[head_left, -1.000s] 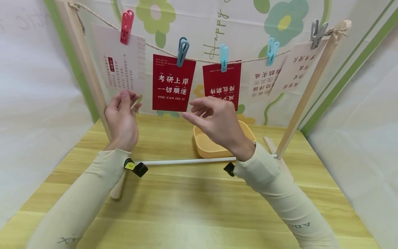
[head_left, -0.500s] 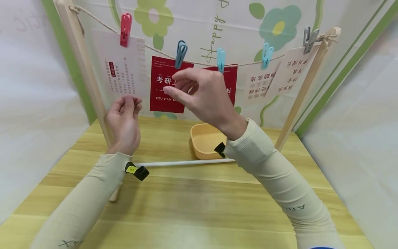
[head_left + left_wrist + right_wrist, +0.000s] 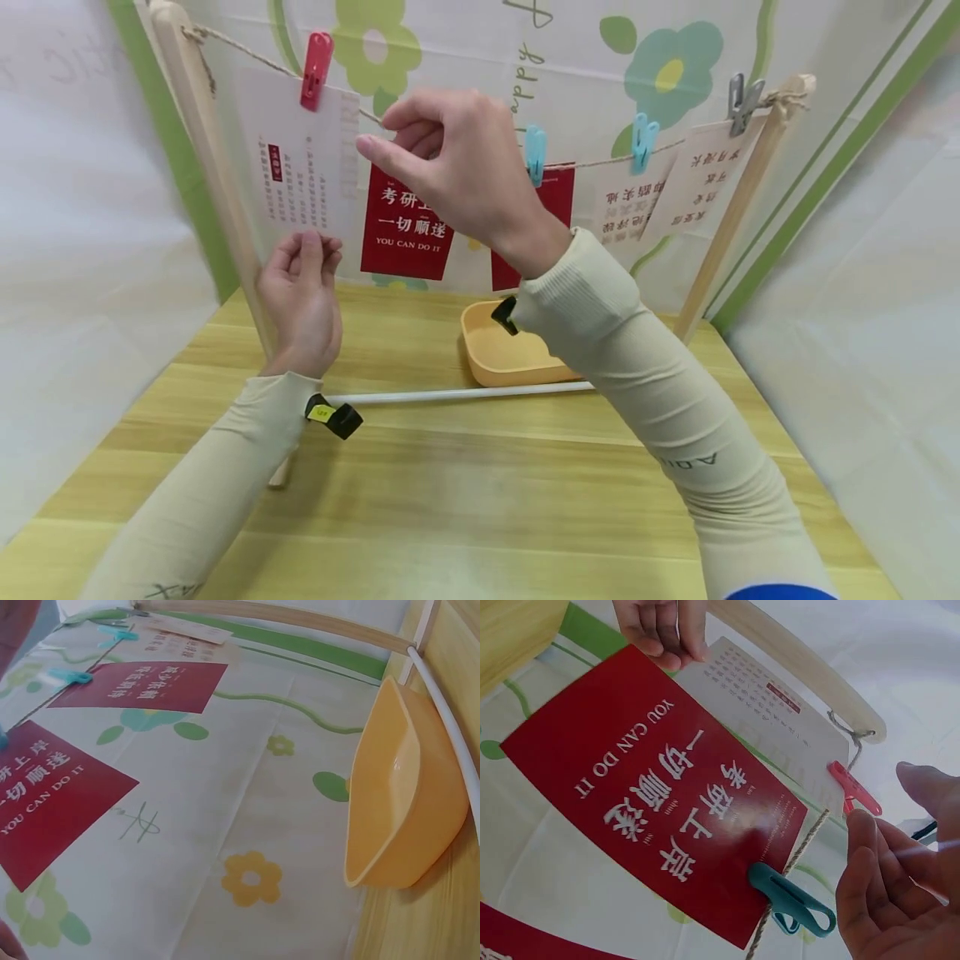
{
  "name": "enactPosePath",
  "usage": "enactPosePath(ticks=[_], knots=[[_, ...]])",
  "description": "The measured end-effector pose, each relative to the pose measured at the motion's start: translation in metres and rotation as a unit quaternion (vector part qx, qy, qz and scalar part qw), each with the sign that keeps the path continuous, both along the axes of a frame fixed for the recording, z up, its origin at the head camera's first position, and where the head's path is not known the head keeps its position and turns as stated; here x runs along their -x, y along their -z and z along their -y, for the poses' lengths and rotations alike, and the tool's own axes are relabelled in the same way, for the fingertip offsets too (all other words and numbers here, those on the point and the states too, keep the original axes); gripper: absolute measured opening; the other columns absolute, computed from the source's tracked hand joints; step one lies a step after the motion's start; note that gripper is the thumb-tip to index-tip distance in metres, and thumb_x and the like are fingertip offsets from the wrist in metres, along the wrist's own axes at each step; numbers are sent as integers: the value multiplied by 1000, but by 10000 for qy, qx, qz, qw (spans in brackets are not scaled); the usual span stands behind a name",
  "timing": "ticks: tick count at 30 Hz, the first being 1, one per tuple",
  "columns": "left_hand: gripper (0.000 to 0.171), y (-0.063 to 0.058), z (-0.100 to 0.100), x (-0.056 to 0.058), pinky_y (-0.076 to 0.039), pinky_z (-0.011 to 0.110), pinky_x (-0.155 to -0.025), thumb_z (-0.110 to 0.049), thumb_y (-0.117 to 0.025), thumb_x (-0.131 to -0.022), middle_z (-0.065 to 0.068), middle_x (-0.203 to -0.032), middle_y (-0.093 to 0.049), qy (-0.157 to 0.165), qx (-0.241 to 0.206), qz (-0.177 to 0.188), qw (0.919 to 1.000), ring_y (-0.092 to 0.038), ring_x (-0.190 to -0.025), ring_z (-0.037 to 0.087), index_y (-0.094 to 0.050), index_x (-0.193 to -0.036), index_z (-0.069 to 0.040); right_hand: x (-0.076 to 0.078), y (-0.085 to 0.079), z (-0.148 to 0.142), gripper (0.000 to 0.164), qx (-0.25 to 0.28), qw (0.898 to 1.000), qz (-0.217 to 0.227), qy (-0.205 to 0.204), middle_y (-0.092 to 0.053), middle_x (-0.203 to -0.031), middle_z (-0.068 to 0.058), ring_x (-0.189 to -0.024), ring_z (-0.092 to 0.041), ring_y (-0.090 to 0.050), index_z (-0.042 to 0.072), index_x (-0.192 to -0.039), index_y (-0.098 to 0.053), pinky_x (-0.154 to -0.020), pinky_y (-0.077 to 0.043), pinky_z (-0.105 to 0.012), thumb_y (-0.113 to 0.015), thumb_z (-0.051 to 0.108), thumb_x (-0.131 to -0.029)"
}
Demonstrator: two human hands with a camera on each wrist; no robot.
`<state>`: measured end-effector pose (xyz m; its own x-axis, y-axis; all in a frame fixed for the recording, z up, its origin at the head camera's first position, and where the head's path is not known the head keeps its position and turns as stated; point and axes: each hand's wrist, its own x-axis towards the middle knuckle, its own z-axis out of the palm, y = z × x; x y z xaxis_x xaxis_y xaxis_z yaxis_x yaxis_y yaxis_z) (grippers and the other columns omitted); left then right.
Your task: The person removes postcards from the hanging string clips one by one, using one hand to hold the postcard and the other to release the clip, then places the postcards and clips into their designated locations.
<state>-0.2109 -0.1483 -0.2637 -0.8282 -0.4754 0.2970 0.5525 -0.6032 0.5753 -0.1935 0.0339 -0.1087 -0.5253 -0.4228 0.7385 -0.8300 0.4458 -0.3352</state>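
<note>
A white printed card (image 3: 296, 158) hangs from the twine under a red clothespin (image 3: 317, 73). My left hand (image 3: 302, 300) pinches that card's lower edge between thumb and fingers. Raised in front of the line, my right hand (image 3: 472, 167) holds nothing; its thumb and fingers are apart, a short way right of the red clothespin. Behind it hangs a red card (image 3: 408, 237) with white lettering. The dark teal clothespin (image 3: 791, 900) on that card shows in the right wrist view but is hidden by my hand in the head view.
Further right hang another red card (image 3: 150, 686) and white cards under light blue clothespins (image 3: 643, 143) and a grey one (image 3: 742, 107). Wooden posts (image 3: 198, 150) carry the twine. A yellow basket (image 3: 480, 367) stands behind a white rod (image 3: 450, 395) on the wooden table.
My right hand has risen and moved left, from below the red cards to near the red clothespin. The left hand stays at the white card's lower edge.
</note>
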Motion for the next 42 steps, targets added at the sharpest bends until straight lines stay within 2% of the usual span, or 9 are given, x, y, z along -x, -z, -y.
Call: enactPosePath(ticks=[4,12,19,27,33,42], knots=[[16,-4,3,-2,-59,26,-93,-9,-68,-101,15,-107,-65,40,-84,-64,9999,-64,-98,23,-66,-108,5,1,-8,5,31,-72,9997,-111,209,-81,-98,-7,-83,-8,-75,0,-110,-79,-82,-59,-16,-78,29,-97],[14,-6,4,-6,-59,26,-92,-8,-67,-100,15,-113,-68,-65,7,-2,10000,-63,-93,21,-69,-109,3,1,-22,17,33,-372,9976,259,514,-80,-104,-4,-90,-7,-73,6,-116,-78,-86,-56,-13,-75,34,-99],[15,-7,4,-8,-58,26,-96,-10,-65,-101,13,-114,-66,-58,178,71,9998,-62,-97,20,-68,-110,2,4,-37,27,34,-550,9936,463,874,-80,-105,0,-89,-2,-68,10,-115,-79,-84,-52,-12,-74,40,-99],[13,-8,3,-9,-57,26,-96,-13,-63,-103,11,-110,-66,-168,403,108,9990,-61,-97,20,-66,-108,-1,6,-52,39,30,-288,9865,1204,1069,-80,-111,-1,-92,-7,-66,13,-113,-80,-83,-52,-20,-73,39,-100],[12,-9,1,-8,-57,26,-97,-12,-64,-102,12,-108,-66,-121,373,166,9991,-61,-97,21,-66,-106,-1,15,-60,46,30,-86,9773,1758,1181,-80,-107,4,-97,-7,-64,17,-110,-83,-83,-51,-23,-74,44,-98],[11,-8,0,-9,-57,26,-97,-12,-63,-103,11,-105,-65,-141,476,85,9987,-61,-96,20,-65,-104,-1,20,-65,53,33,83,9669,2332,1034,-80,-113,4,-107,-9,-62,19,-113,-83,-86,-52,-26,-72,46,-99]])
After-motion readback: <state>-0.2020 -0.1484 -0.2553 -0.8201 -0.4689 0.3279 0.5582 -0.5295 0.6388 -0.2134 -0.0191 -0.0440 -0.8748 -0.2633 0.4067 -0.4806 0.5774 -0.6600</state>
